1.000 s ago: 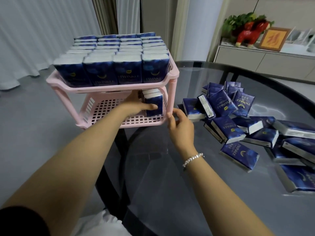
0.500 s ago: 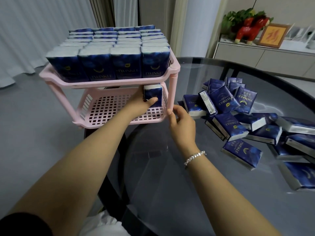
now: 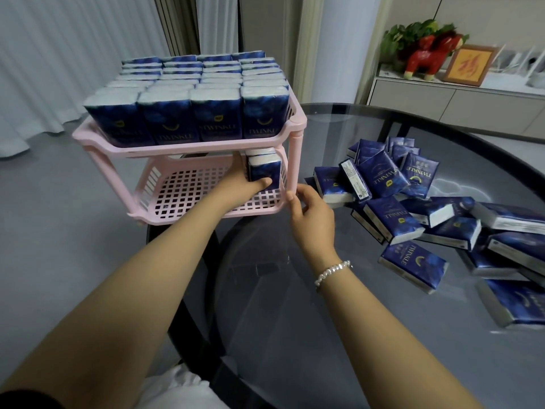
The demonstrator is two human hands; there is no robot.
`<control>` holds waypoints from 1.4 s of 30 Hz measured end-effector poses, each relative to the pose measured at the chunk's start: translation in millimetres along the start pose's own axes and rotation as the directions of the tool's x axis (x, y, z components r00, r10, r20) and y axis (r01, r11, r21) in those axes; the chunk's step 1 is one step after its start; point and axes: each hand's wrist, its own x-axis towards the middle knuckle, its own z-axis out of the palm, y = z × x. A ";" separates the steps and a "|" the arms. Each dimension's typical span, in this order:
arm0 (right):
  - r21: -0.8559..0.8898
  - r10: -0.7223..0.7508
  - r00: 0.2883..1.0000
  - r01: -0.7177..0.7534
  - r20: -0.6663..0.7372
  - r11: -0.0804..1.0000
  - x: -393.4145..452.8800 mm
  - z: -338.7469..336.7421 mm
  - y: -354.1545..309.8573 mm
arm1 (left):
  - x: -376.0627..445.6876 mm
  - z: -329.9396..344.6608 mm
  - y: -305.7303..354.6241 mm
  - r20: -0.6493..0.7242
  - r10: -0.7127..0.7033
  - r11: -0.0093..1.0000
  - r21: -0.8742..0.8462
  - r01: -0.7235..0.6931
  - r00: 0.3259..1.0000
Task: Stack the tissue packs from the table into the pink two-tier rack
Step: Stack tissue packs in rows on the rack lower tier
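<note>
Gripping pack (image 3: 263, 172), left hand (image 3: 236, 184) in rack (image 3: 188, 149)

left of the upright pack (image 3: 263, 171), the rack's lower tier (image 3: 188, 196) lies open; upper tier (image 3: 188, 147) roofs it.

Beyond my table: sideboard (image 3: 454, 98) bearing a red horse figure (image 3: 429, 57), greenery (image 3: 413, 32) and framed picture (image 3: 469, 64); white curtains (image 3: 59, 54); grey floor (image 3: 59, 216).
</note>
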 end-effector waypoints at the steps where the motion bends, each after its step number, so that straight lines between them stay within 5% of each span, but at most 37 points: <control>1: 0.001 0.001 1.000 -0.001 0.000 1.000 -0.2 -0.3 0.1 | -2.2 -1.1 0.3 -0.008 0.000 1.000 -0.001 0.000 1.000; 16: 0.047 0.063 0.996 -0.066 0.065 0.997 -9.0 -10.1 -9.3 | -72.1 1.5 8.5 -0.263 -0.028 0.989 -0.145 -0.011 0.964; 20: 0.079 0.060 0.997 -0.064 0.054 0.995 -23.6 -33.9 -21.4 | -88.6 8.3 24.0 -0.227 0.002 0.976 -0.210 -0.051 0.974; 29: -0.226 -0.063 0.993 0.040 -0.097 0.973 -11.5 -117.3 -17.8 | -88.3 61.9 78.9 -0.087 -0.012 0.959 -0.284 -0.013 0.996; 35: -0.567 0.003 0.998 0.029 0.055 0.823 26.3 -133.9 -4.5 | -67.8 92.6 94.1 -0.144 -0.119 0.967 -0.242 0.081 0.982; 42: -0.465 0.073 0.994 -0.026 0.083 0.885 35.5 -130.1 8.2 | -60.2 113.5 88.1 -0.258 -0.151 0.957 -0.279 0.077 0.954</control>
